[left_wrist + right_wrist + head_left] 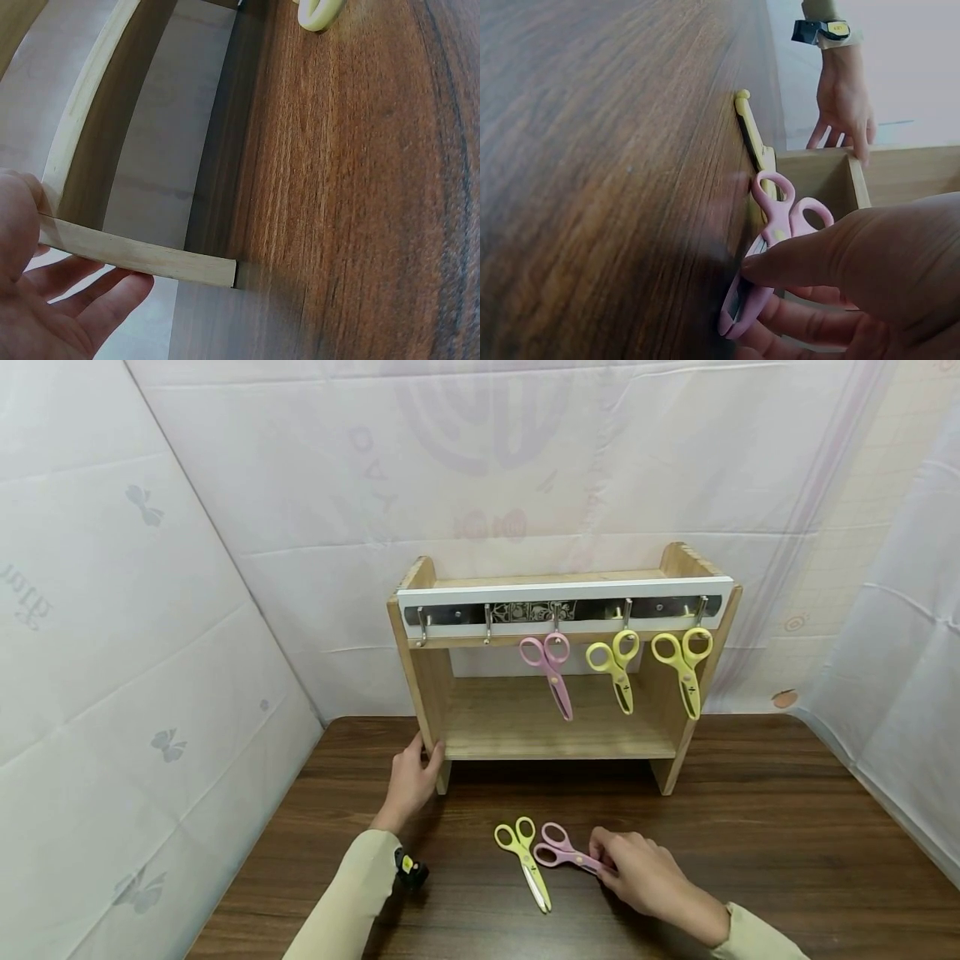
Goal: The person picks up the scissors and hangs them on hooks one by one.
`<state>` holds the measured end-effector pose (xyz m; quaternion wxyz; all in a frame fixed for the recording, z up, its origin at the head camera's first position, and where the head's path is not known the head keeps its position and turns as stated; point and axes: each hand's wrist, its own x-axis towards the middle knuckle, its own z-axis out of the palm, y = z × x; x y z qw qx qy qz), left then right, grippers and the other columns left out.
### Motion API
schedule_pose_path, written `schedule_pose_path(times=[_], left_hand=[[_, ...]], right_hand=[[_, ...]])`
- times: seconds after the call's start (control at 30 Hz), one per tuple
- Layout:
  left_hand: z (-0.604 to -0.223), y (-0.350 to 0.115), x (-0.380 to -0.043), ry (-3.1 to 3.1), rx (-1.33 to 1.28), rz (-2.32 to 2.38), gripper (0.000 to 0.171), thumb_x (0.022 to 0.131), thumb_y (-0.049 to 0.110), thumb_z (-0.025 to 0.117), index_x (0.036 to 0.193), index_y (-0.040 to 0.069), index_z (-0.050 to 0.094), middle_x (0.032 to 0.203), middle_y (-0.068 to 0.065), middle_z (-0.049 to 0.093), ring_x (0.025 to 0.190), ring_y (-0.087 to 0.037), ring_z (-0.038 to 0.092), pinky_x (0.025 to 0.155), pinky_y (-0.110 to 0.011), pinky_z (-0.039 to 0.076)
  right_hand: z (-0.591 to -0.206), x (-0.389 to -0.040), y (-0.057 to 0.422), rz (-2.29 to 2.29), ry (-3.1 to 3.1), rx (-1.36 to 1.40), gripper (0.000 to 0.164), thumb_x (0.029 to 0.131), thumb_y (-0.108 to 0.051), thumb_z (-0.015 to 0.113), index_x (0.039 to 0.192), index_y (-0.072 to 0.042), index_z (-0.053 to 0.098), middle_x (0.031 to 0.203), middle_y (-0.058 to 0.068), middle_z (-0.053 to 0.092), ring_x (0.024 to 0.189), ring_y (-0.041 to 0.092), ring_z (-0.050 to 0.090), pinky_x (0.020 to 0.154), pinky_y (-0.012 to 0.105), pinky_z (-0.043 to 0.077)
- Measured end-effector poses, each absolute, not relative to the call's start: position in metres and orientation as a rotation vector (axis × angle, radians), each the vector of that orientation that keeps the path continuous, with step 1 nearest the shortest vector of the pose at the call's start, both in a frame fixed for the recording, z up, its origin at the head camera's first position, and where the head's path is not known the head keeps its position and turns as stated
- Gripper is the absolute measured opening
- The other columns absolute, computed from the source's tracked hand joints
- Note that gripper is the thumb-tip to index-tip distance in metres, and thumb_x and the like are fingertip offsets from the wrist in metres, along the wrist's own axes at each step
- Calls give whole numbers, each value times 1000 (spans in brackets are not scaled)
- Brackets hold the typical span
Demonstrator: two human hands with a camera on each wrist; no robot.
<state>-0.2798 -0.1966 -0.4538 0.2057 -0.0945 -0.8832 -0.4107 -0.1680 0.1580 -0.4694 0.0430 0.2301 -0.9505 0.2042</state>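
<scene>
Pink scissors (570,853): in front of the rack (510,727), pinched by my right fingers (810,321).
Yellow scissors (527,860): beside them, unheld. Three hung pairs (618,672) on the rack; two pairs unhung, two bare hooks (487,625). My left fingers (121,301) grip the rack's left side (412,681).

A screened-off tabletop workspace is shown, the kind of room being hidden, as a dark brown wood-grain table (750,827) is enclosed on three sides by creased white sheets with faint printed motifs (300,468) and topped with a pale-wood shelf unit (510,735).
</scene>
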Motion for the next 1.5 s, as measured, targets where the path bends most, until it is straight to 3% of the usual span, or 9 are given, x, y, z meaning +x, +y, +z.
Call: schedule_pose_path(times=[0.8, 1.13, 1.5], left_hand=[[-453, -195, -279, -2456, -250, -1121, 28, 107, 22, 58, 122, -1, 63, 103, -22, 73, 94, -36, 72, 72, -46, 61], [-452, -197, -278, -2490, -263, -1135, 37, 108, 22, 56, 135, -3, 57, 114, -25, 71, 100, -39, 71, 73, -46, 62], [-453, -198, -279, -2485, -272, -1129, 37, 108, 23, 56, 134, -3, 58, 112, -24, 71, 100, -39, 71, 75, -48, 62]], right_hand=[[-394, -190, 153, 456, -2593, 886, 31, 84, -5, 84, 86, -24, 59, 74, -17, 51, 64, 3, 46, 48, 22, 36], [-361, -199, 137, 463, -2437, 937, 27, 85, -9, 84, 88, -22, 60, 78, -13, 54, 67, 8, 52, 50, 26, 40], [-320, -214, 115, 664, -2330, 938, 20, 87, -5, 81, 95, -17, 66, 84, -8, 65, 74, 7, 60, 59, 29, 51]])
